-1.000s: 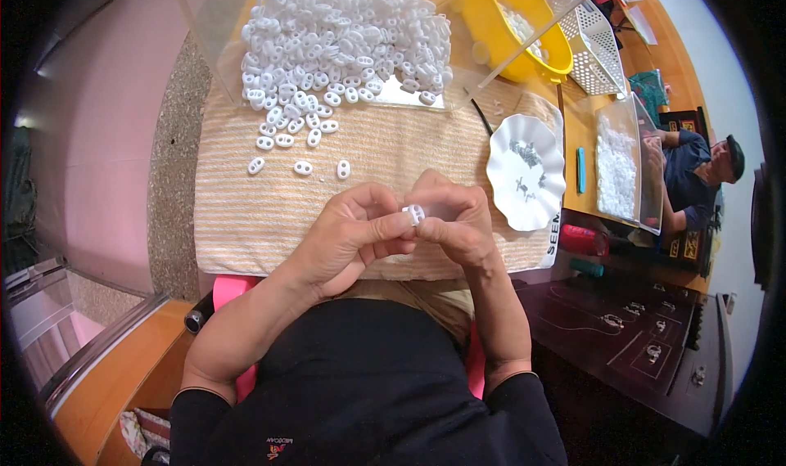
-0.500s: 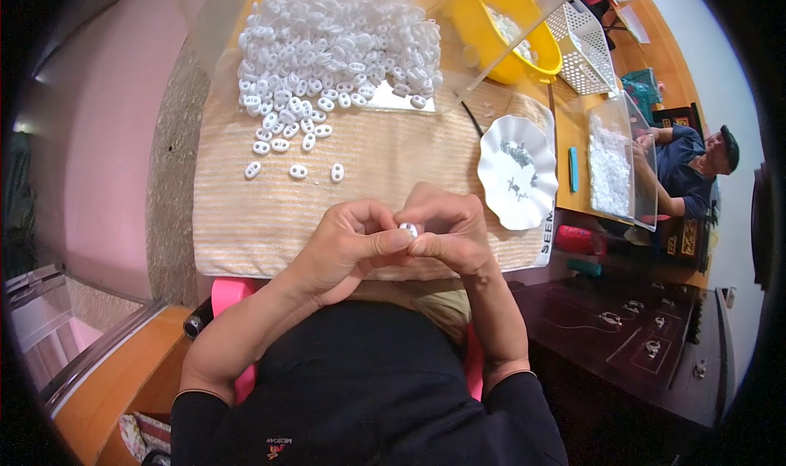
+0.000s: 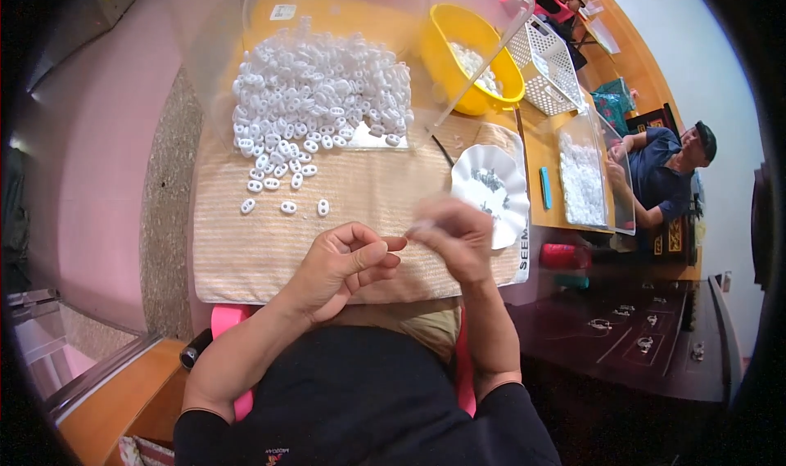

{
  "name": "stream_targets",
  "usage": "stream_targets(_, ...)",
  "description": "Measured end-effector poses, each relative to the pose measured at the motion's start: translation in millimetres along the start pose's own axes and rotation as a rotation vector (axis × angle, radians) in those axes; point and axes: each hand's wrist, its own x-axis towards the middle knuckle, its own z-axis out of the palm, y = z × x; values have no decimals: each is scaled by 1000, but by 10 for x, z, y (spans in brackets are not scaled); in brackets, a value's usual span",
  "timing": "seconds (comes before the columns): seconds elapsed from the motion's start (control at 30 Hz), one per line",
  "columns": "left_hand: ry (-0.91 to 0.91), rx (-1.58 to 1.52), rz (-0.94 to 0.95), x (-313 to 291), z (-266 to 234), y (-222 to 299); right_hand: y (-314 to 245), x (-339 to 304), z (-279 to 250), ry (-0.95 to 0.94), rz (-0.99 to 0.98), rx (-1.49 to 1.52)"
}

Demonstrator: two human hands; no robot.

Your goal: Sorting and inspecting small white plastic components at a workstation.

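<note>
My left hand hovers over the near part of a striped beige towel, its thumb and fingers loosely curled and apart, with nothing visible in them. Close to its fingertips is my right hand, smeared by motion; a pale blur shows at its fingertips, but I cannot tell whether it holds something. Beside the right hand lies a white scalloped dish with small dark grey bits. Beyond my hands spreads a heap of small white oval two-hole plastic pieces, with several loose ones on the towel.
The heap lies in a clear plastic bin tipped toward me. A yellow basin of white pieces and a white perforated basket stand at the far right. A blue tool lies near another clear bin, where a co-worker sits.
My hands have parted; the white piece pinched between them is no longer visible there. The right hand has become blurred with motion. The view has shifted, showing more of the bin.
</note>
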Motion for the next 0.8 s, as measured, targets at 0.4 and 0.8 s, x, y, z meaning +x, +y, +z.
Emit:
stream_targets(0.4, 32, 160, 27, 28, 27, -52, -99, 1382, -1509, 645, -268, -761)
stream_targets(0.8, 54, 242, 139, 4, -7, -117, 384, 725, 120, -49, -98, -653)
